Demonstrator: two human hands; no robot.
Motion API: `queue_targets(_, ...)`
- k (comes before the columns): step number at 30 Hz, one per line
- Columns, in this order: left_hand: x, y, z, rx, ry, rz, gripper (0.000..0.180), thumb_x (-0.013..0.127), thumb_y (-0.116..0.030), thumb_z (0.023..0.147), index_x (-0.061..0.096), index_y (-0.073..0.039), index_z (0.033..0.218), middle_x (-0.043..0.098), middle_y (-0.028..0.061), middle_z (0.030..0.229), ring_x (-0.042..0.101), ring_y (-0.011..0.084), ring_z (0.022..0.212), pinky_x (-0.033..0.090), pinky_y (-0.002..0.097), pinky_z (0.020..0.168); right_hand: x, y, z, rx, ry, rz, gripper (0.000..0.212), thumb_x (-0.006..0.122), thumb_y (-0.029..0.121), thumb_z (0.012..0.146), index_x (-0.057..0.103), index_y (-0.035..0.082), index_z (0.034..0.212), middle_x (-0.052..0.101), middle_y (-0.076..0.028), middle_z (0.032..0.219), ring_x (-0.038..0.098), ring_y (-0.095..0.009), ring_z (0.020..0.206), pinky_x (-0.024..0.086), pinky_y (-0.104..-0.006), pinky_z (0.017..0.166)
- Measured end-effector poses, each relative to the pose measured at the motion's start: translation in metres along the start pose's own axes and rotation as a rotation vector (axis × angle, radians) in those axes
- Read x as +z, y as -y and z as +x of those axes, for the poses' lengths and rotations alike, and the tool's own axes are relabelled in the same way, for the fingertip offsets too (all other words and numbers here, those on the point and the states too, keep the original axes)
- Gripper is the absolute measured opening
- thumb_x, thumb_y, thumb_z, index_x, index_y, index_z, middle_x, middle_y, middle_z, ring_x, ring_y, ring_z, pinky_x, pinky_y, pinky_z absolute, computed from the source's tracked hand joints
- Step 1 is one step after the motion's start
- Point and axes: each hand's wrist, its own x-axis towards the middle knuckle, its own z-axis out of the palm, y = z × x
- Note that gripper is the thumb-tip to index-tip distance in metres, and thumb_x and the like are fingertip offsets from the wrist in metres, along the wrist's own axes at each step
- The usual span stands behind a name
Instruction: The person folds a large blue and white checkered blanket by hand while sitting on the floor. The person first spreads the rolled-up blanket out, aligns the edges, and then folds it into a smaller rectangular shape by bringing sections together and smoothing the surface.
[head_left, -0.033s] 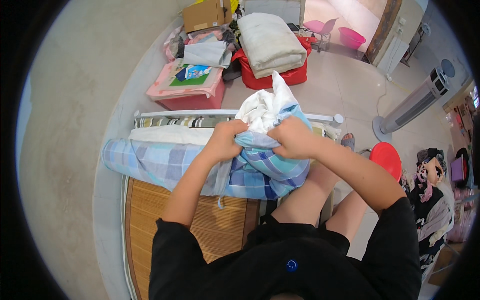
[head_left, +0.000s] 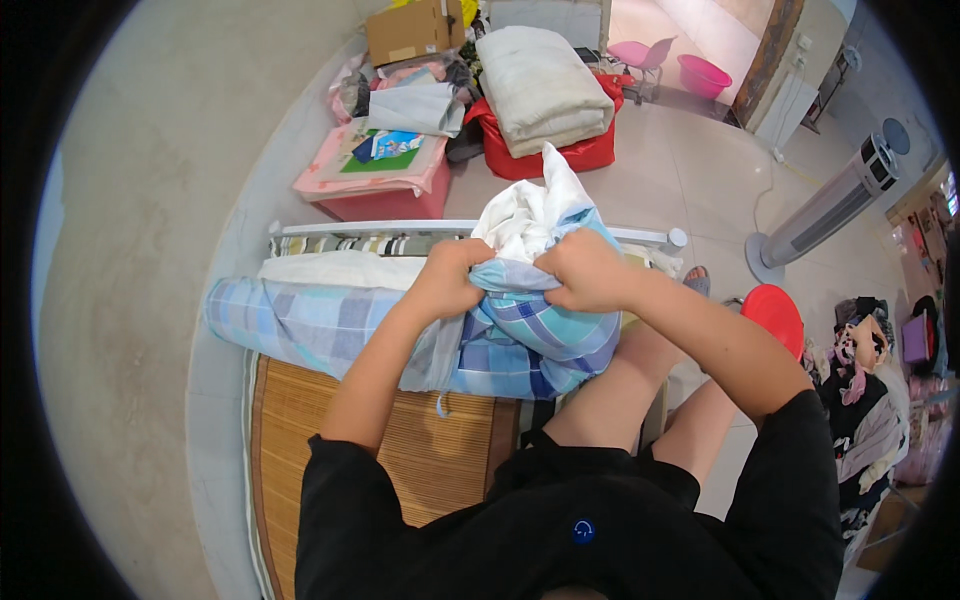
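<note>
A blue plaid quilt cover [head_left: 545,345] lies across the bed, its right end bulging near my knee. White cloth [head_left: 517,222] is bunched in the opening of that end, and one corner of it points up and away from me. My left hand [head_left: 448,280] is closed on the left of the cover's rim. My right hand [head_left: 588,270] grips the same rim on the right, thumb toward the left hand. A band of pale blue fabric stretches between both fists. To the left the plaid continues as a long roll, with a white strip [head_left: 340,270] along its far side.
Under the roll is a brown bamboo mat [head_left: 370,450]; a white bed rail [head_left: 370,227] runs behind it. Beyond stand a pink box [head_left: 390,200] and a folded white quilt [head_left: 545,90] on a red bag [head_left: 575,158]. Rightward are a red stool [head_left: 772,318], tower fan [head_left: 830,210] and heaped clothes [head_left: 865,410].
</note>
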Motion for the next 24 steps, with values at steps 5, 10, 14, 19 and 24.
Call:
queue_targets(5,-0.009,0.005,0.01,-0.201,0.103,-0.055,0.021,0.059,0.006,0.059,0.066,0.002,0.078,0.064,0.0137,0.068,0.06,0.0164,0.064,0.047,0.0299,0.062,0.013,0.014,-0.021,0.188,-0.233,0.031,0.031,0.069,0.011,0.057,0.06,0.004,0.085,0.063,-0.017,0.09,0.059,-0.033,0.088,0.045,-0.0436,0.075)
queue_targets(10,-0.012,0.006,0.006,-0.186,0.158,-0.031,0.023,0.058,0.007,0.057,0.065,0.003,0.078,0.061,0.0148,0.066,0.059,0.0143,0.065,0.047,0.0294,0.062,0.019,0.03,-0.059,0.448,-0.327,-0.394,0.091,0.071,0.007,0.053,0.037,0.009,0.138,0.023,-0.033,0.143,0.036,-0.046,0.129,0.035,-0.0402,0.105)
queue_targets(14,-0.006,0.003,0.007,-0.157,0.132,-0.063,0.019,0.059,0.002,0.057,0.065,0.0,0.075,0.059,0.0213,0.067,0.06,0.03,0.061,0.046,0.033,0.06,0.018,0.009,-0.068,0.523,-0.233,0.185,0.094,0.072,0.007,0.054,0.035,0.009,0.14,0.024,-0.032,0.144,0.036,-0.046,0.129,0.035,-0.0423,0.104)
queue_targets(19,-0.008,0.003,0.004,-0.182,0.125,-0.067,0.02,0.062,0.005,0.057,0.065,0.002,0.077,0.063,0.0116,0.066,0.059,0.013,0.065,0.046,0.0288,0.062,0.017,-0.005,-0.062,0.047,-0.314,-0.014,0.088,0.07,0.0,0.057,0.037,0.01,0.139,0.029,-0.031,0.142,0.038,-0.045,0.128,0.038,-0.0449,0.103)
queue_targets(24,-0.01,-0.008,-0.004,-0.224,0.144,-0.109,0.02,0.061,0.006,0.058,0.065,0.002,0.077,0.064,0.0103,0.068,0.058,0.0125,0.068,0.046,0.0277,0.064,0.033,-0.022,-0.049,-0.05,-0.419,-0.019,0.07,0.062,-0.007,0.059,0.048,0.005,0.126,0.051,-0.021,0.127,0.048,-0.039,0.119,0.041,-0.0445,0.1)
